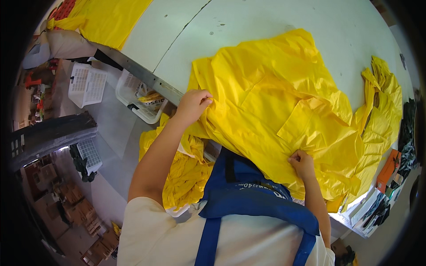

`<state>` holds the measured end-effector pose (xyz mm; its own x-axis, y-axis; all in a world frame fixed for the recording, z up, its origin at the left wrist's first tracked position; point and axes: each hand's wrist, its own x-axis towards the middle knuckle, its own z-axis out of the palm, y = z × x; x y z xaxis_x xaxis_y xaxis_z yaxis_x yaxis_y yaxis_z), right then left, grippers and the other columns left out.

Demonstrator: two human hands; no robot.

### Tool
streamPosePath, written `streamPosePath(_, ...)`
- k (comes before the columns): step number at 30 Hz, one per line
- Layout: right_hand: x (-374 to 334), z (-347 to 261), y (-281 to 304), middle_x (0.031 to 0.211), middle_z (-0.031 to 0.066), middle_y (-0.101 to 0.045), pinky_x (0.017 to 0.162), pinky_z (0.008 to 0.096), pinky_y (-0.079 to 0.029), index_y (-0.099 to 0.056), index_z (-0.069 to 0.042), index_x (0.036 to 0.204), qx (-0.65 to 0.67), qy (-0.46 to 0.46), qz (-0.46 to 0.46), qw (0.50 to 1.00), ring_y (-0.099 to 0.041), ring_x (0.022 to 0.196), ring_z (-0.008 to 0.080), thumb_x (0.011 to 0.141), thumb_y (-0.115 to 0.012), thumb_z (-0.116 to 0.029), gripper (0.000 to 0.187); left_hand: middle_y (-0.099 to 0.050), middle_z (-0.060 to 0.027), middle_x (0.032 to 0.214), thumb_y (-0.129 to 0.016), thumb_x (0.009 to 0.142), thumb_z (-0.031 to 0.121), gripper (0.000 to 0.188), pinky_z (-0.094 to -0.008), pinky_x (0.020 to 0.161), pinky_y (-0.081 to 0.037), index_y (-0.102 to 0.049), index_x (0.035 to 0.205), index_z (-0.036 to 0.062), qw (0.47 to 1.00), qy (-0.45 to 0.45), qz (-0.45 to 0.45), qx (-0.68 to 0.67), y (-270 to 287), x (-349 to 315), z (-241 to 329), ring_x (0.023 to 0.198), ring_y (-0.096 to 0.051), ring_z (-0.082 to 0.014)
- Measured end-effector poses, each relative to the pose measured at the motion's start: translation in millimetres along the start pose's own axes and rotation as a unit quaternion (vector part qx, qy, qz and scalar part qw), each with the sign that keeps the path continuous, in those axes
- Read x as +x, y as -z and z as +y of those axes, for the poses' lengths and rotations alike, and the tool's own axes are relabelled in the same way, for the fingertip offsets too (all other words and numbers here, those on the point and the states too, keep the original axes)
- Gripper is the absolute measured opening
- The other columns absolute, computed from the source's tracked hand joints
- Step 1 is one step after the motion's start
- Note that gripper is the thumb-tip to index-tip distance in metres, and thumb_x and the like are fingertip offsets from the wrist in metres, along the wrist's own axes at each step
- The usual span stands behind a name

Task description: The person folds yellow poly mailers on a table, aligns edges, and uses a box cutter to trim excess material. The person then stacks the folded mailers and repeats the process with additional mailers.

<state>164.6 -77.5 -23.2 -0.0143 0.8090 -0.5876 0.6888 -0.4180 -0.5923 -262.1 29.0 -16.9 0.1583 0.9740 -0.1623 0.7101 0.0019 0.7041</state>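
A shiny yellow waterproof garment [275, 102] with a flap-like panel lies rumpled over the near edge of the pale table [177, 17]. My left hand [194, 106] pinches its left edge between thumb and fingers. Closer to my body on the right, my right hand [303, 164] has its fingers closed on the garment's lower edge. Folds cover the middle of the cloth, and its far end rests flat on the tabletop.
More yellow garments [384, 106] lie on the table at right. A yellow heap [188, 181] sits below the edge, left of my blue apron [262, 204]. White baskets [88, 84] stand on the floor. At far left, a person [66, 44] is beside yellow sheeting [111, 17].
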Motion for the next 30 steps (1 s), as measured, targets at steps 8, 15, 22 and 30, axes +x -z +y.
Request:
streamPosePath(8, -1, -7, 2, 0.064, 0.0071, -0.059, 0.058, 0.0283, -0.045, -0.063, 0.0, 0.076, 0.002, -0.05, -0.003, 0.999, -0.054, 0.059, 0.0159, 0.072, -0.073, -0.011, 0.015, -0.067, -0.0092, 0.074, -0.069, 0.077, 0.011, 0.011, -0.0296, 0.062, -0.048, -0.065, 0.083, 0.0015, 0.995, 0.082, -0.058, -0.018, -9, 26, -12, 0.066, -0.063, -0.0198)
streamPosePath(15, -2, -17, 8, 0.066, 0.0089, -0.062, 0.059, 0.0296, -0.046, -0.063, 0.0, 0.076, -0.015, -0.026, 0.0, 1.0, -0.058, 0.06, 0.0173, 0.071, -0.073, -0.012, 0.016, -0.067, -0.0115, 0.075, -0.073, 0.073, 0.017, 0.019, -0.0343, 0.063, -0.049, -0.064, 0.08, 0.0024, 0.98, 0.097, -0.154, 0.085, 0, 52, -14, 0.069, -0.064, -0.0247)
streamPosePath(22, -41, -22, 24, 0.106, 0.0153, -0.059, 0.089, 0.0385, -0.042, -0.059, -0.006, 0.11, -0.145, 0.061, 0.174, 0.972, -0.055, 0.101, 0.0299, 0.072, -0.073, -0.014, 0.042, -0.062, -0.0152, 0.096, -0.073, 0.075, 0.016, 0.037, -0.0356, 0.079, -0.047, -0.057, 0.104, 0.0009, 0.994, -0.056, 0.044, 0.088, 3, 30, -35, 0.094, -0.058, -0.0296)
streamPosePath(30, -149, 132, 10, 0.109, 0.0116, -0.06, 0.087, 0.0347, -0.045, -0.046, 0.0, 0.124, 0.367, -0.255, 0.496, 0.745, -0.058, 0.099, 0.0247, 0.088, -0.064, -0.015, 0.042, -0.06, -0.006, 0.094, -0.061, 0.086, 0.008, 0.04, -0.033, 0.081, -0.048, -0.047, 0.123, 0.0019, 0.876, 0.351, 0.042, -0.328, -9, -51, -45, 0.088, -0.058, -0.0174)
